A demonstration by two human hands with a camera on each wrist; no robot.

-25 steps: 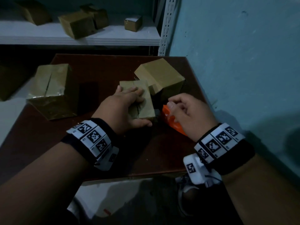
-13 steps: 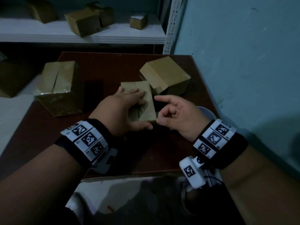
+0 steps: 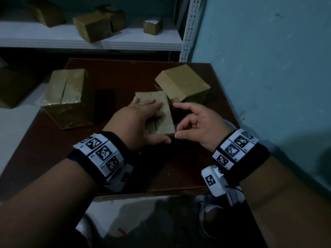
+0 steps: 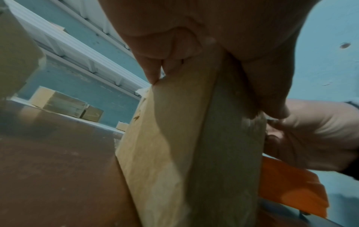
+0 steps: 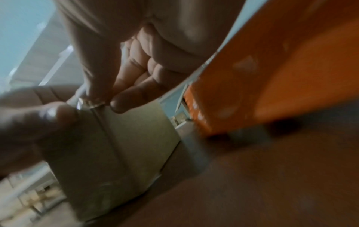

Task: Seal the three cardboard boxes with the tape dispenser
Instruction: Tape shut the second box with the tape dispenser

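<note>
A small cardboard box lies in the middle of the dark red table. My left hand grips it, with fingers across the top and the thumb on the near side, as the left wrist view shows on the box. My right hand sits just right of it with the index finger stretched out and the thumb touching the near right corner, holding nothing. The orange tape dispenser lies on the table under that hand, hidden in the head view. A large box stands left, and another box sits behind right.
A white shelf behind the table carries several more boxes. The blue wall runs close along the table's right edge. Bare tabletop shows near the front edge. Shoes and floor show below the front edge.
My right hand has let go of the orange dispenser, opened, and moved left to the small box's near right corner. The left hand has stayed on the box.
</note>
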